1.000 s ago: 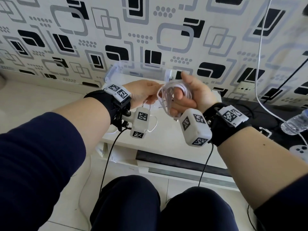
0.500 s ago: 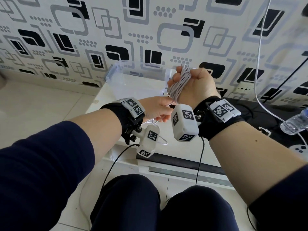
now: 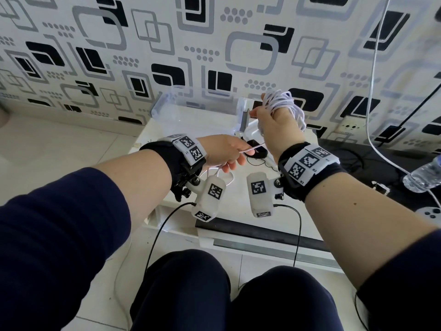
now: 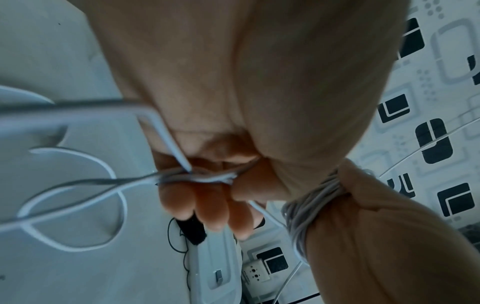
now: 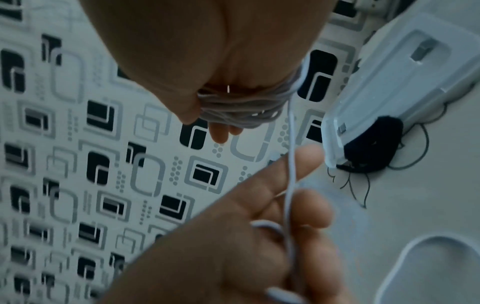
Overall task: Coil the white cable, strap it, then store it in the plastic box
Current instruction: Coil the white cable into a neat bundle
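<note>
Above the table's (image 3: 164,130) far edge, the right hand (image 3: 274,125) holds white cable (image 3: 284,101) coils wound around it while the left hand (image 3: 226,151) pinches the loose strand.

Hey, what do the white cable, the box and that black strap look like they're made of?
White cable: smooth plastic-like sheath, bending into soft loops.
Plastic box: clear, glossy plastic; the wallpaper shows through it.
Black strap: probably matte fabric, with fuzzy edges and loose threads.

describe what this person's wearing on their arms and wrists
Dark navy sleeves are pushed up both forearms. The left hand and right hand are bare. Each wrist has a black band with white square-coded tags and a hanging white camera pod trailing a thin black cable.
</note>
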